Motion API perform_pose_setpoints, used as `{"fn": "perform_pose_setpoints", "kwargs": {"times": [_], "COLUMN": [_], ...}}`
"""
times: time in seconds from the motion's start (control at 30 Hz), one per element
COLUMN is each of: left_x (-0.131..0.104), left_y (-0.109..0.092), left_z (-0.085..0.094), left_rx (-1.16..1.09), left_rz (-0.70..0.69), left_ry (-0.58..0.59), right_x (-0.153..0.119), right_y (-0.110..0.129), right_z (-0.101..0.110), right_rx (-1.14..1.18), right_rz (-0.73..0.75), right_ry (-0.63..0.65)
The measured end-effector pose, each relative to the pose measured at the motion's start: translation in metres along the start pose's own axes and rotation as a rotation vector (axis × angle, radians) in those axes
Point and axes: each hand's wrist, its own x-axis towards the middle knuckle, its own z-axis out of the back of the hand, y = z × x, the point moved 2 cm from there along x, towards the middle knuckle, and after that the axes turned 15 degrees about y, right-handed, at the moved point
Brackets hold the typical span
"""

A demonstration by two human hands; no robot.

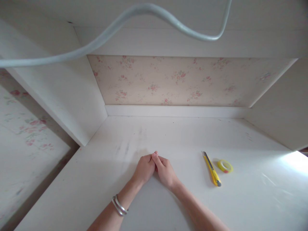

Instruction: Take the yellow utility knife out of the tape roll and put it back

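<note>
My left hand and my right hand rest together on the white desk top, fingers curled in and thumbs meeting at the front. Both are closed, and no object shows in either; the palms are hidden. A silver bangle circles my left wrist. To the right of my right hand, apart from it, lies a yellow utility knife, its dark blade end pointing away from me. Just beyond the knife on the right is a small roll of yellow-green tape, lying flat.
White side panels stand left and right of the desk, with floral wallpaper behind it. Overhead, a white cable hangs across the view beneath a shelf. Bright light falls on the desk's right edge.
</note>
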Motion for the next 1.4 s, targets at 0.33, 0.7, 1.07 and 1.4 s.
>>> {"fn": "perform_pose_setpoints", "kwargs": {"times": [0.33,0.7,1.07,1.4], "left_x": [0.001,0.001,-0.014,-0.001], "left_y": [0.001,0.003,-0.026,-0.096], "left_z": [0.0,-0.001,-0.046,-0.165], "left_rx": [-0.004,0.036,0.496,0.813], "left_rz": [0.007,0.004,-0.048,-0.394], "left_ry": [-0.005,0.006,0.071,0.229], "right_x": [0.0,0.003,-0.105,-0.185], "right_y": [0.0,-0.001,0.004,-0.02], "right_z": [0.0,-0.001,0.056,0.154], "right_rx": [0.013,0.009,-0.145,-0.125], "right_rz": [-0.006,-0.001,-0.083,-0.101], "right_ry": [0.018,0.024,-0.114,-0.649]}}
